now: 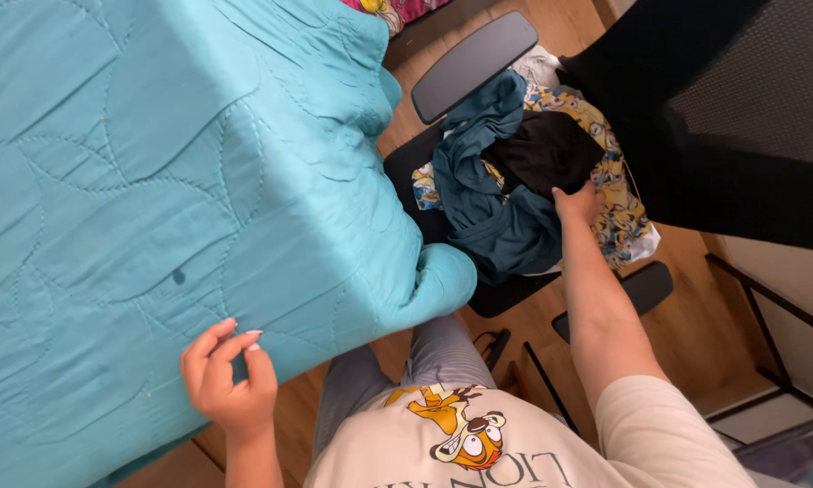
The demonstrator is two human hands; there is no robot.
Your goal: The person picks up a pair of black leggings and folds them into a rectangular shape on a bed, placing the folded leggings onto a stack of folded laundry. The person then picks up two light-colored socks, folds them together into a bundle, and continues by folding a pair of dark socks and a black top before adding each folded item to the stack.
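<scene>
My right hand (576,201) reaches out to a heap of clothes on the seat of a black office chair (506,294). Its fingers pinch the edge of a black garment (544,149) lying on top of the heap. Beside it lie a dark teal garment (488,194) and a yellow and blue cartoon-print cloth (619,212). My left hand (228,375) hovers at the near edge of a bed covered by a turquoise quilted bedspread (154,190). Its fingers are loosely curled and hold nothing.
The chair's armrests (474,63) stick out toward the bed and toward me. Its tall black mesh back (741,117) fills the upper right. A wooden floor (696,298) runs between bed and chair. A black metal frame (768,307) stands at the right.
</scene>
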